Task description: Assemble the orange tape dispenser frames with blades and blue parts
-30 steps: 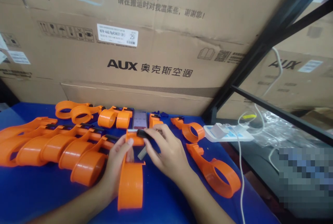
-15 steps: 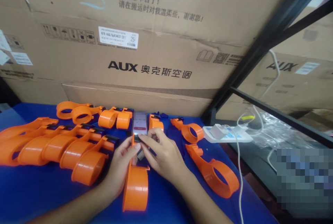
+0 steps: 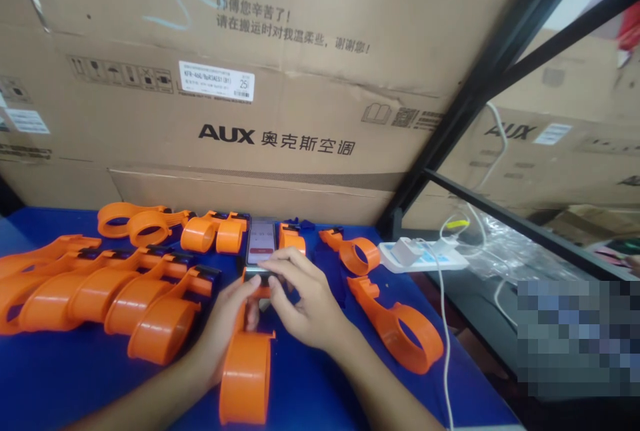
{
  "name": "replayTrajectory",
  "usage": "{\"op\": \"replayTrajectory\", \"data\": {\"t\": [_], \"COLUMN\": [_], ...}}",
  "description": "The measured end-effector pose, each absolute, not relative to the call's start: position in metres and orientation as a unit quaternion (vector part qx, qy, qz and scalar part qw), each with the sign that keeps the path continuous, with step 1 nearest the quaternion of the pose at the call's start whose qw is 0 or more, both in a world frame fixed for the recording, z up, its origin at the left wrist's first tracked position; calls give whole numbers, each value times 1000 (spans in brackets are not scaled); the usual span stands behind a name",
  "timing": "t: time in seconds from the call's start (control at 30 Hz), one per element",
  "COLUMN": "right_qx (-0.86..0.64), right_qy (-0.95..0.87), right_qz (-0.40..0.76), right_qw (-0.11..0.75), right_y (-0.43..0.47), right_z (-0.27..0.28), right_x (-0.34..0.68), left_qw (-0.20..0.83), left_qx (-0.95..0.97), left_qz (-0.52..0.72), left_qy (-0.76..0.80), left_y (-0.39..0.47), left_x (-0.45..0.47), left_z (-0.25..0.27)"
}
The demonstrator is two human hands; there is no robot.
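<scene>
An orange plastic tape dispenser (image 3: 245,377) hangs ring-down in my left hand (image 3: 233,311), which is closed around its narrow upper end with the thumb on top. My right hand (image 3: 307,301) is at that same end, its thumb and index finger at the dark strip (image 3: 263,275) across the head. Fingers partly hide the strip, so its fit cannot be made out. Just behind the hands stands a phone (image 3: 261,241) with a lit screen. Several more orange dispensers (image 3: 163,331) lie in a row to the left, many with dark blue heads.
Other dispensers lie at the back left (image 3: 197,234) and at the right (image 3: 413,337). A white power strip (image 3: 425,256) with plugs and a trailing white cable (image 3: 444,337) sits on the blue tabletop's right side. Behind stands a large cardboard box (image 3: 300,97), beside a black metal frame (image 3: 465,97).
The head view has shifted slightly, moving most things left. My right index finger has lifted and straightened a little at the dispenser's head. My left hand keeps its hold.
</scene>
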State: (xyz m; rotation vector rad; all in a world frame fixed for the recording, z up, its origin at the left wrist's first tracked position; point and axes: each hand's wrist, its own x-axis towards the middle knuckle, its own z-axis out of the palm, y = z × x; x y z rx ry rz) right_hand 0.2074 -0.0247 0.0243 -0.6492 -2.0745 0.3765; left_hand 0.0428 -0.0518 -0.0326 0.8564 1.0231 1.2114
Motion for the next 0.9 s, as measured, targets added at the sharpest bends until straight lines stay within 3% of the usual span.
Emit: {"op": "replayTrajectory", "data": {"t": [0.27, 0.43, 0.5, 0.6, 0.63, 0.9], "right_qx": [-356, -444, -508, -598, -602, -622], "right_qy": [-778, -748, -742, -771, -778, -783], "right_qz": [92, 24, 0, -20, -9, 34], "right_qw": [509, 493, 439, 218, 180, 13], "right_y": [-5, 18, 31, 57, 68, 139], "right_z": [22, 23, 30, 44, 48, 44], "right_x": [220, 232, 235, 239, 241, 257], "left_qw": [658, 661, 664, 669, 670, 681], "left_qx": [353, 347, 346, 341, 339, 331], "left_qz": [510, 517, 520, 519, 518, 509], "left_qy": [428, 419, 411, 407, 409, 409], "left_y": [-56, -50, -48, -46, -46, -45], "left_x": [44, 44, 44, 43, 42, 40], "left_z": [-29, -33, -34, -36, -36, -33]}}
